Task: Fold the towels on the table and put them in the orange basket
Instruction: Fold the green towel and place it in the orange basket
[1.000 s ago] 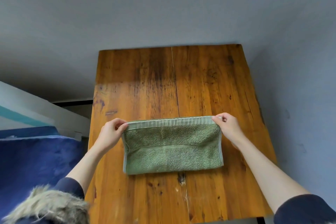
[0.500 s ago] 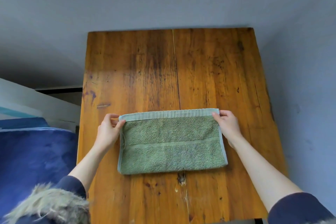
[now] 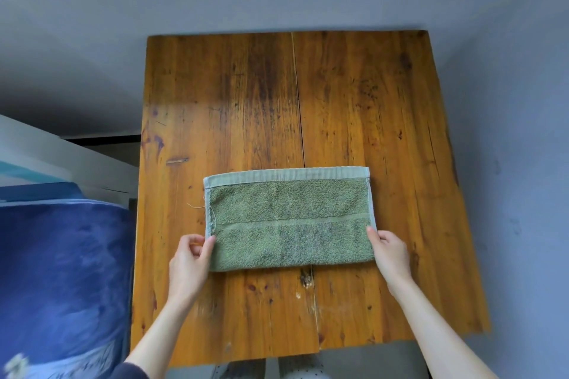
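A worn wooden table with a central seam carries one folded green towel, lying flat near its front half.

I can read no text, label, brand, number or sign anywhere in my head view.

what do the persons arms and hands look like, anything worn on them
Both forearms are bare. The left hand and right hand wear no gloves, and no rings or watch show. A dark navy sleeve cuff sits pushed up the left arm at the bottom edge; the right arm's sleeve is out of frame.
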Action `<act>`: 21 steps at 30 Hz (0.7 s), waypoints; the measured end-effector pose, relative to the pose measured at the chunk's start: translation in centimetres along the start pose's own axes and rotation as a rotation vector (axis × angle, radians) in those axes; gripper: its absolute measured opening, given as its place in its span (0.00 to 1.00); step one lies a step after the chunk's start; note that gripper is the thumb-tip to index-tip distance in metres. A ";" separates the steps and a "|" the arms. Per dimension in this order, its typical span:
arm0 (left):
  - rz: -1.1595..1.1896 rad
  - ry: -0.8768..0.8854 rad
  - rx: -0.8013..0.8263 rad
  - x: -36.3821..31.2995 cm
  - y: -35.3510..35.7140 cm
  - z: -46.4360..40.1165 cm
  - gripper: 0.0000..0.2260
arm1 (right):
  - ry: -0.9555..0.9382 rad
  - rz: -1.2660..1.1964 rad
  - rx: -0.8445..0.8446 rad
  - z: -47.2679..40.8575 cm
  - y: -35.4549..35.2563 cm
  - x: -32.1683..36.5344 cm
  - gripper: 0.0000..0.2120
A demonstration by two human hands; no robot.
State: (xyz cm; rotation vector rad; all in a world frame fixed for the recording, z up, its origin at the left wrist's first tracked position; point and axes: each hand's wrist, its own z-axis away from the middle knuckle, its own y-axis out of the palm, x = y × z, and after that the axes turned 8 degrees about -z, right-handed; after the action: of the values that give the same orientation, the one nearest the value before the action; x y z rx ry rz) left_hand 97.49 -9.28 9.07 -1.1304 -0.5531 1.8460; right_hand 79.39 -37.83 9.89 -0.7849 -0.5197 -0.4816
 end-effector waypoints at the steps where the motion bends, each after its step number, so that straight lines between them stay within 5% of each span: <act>1: -0.024 0.014 0.023 0.1 0.1 0.2 0.07 | 0.010 0.002 0.004 0.0 0.0 0.0 0.14; 13: -0.231 0.082 0.050 0.3 -0.1 0.0 0.11 | 0.068 -0.017 0.076 -0.5 -1.1 -0.8 0.09; 17: -0.405 0.211 -0.184 -0.5 0.3 1.0 0.15 | -0.297 0.263 -0.196 1.7 0.1 0.0 0.14; 21: -0.530 0.548 -0.237 -2.7 3.0 2.0 0.18 | -0.673 0.489 -0.028 3.6 3.8 1.2 0.20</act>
State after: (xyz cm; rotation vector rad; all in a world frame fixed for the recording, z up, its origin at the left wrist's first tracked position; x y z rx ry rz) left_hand 94.96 -13.00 9.22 -1.4136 -0.6746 0.9822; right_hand 81.59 -33.02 10.69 -1.0636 -0.9086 0.2484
